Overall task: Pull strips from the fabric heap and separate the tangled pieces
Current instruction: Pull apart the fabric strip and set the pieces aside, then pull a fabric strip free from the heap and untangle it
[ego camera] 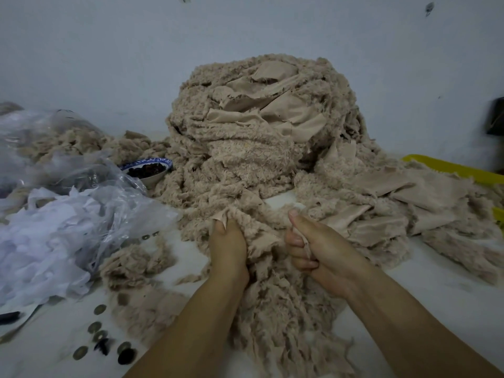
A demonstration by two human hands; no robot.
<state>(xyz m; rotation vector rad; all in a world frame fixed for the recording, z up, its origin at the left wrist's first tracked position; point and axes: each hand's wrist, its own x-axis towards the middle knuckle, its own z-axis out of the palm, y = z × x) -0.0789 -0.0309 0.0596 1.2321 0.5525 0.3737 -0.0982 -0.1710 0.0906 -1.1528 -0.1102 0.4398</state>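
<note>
Now, seen from the head camera, the big heap of beige fluffy fabric strips [261,126] stands in the middle of the white table [436,282], against the pale wall [81,50]. Smooth beige pieces lie on its top and spread to the right, and many strips run from its foot down toward the person.

The left hand [227,249] is at the foot of the heap, with its fingers curled round a thick fluffy bunch of strips [242,214], which comes out above the hand. The right hand [316,249] is just beside it, closed as a fist with the thumb pointing up. It grips a thin smooth beige strip [306,248], which passes between its curled fingers. The two hands are near but do not touch, and tangled strips lie between and under them.

On the left lies a crumpled clear plastic bag [68,186] with white scraps [41,246] beside it. A blue-and-white bowl with dark contents [148,169] stands between the bag and the heap. Some small round metal discs [99,309] lie on the table at the lower left. A yellow edge [450,170] shows behind the fabric on the right; what it is, I cannot tell.
</note>
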